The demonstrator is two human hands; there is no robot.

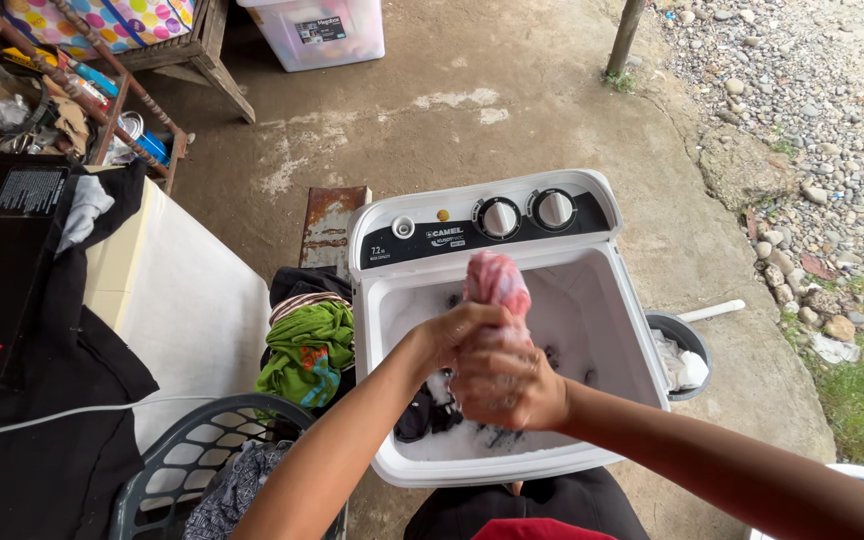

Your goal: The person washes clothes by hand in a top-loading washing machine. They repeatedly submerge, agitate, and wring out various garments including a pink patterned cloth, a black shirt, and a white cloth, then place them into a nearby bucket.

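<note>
Two bare hands meet over an open white washing machine [592,330] that stands on a concrete floor [472,110], with two round dials on the dark panel along its far edge. Its tub holds soapy, foamy water with dark garments [432,412] lying in it near the near left corner. To the left of the machine, a white cabinet [187,300] carries black cloth [57,340] draped over its left edge. Between the cabinet and the machine sits a heap of clothes topped by a green garment [307,350]. A grey plastic laundry basket [187,455] at the lower left holds patterned grey fabric. Beside the machine's right wall stands a small dark bucket [682,352] with white cloth inside and a white pipe just beyond it. A clear storage bin [327,35] rests at the top edge of the view, and loose gravel lies on the far right. The left hand [467,328] and right hand [502,385] are pressed together, both clamped around a wet pink cloth [497,282], which sticks up above the fingers, held over the middle of the tub, clear of the water
</note>
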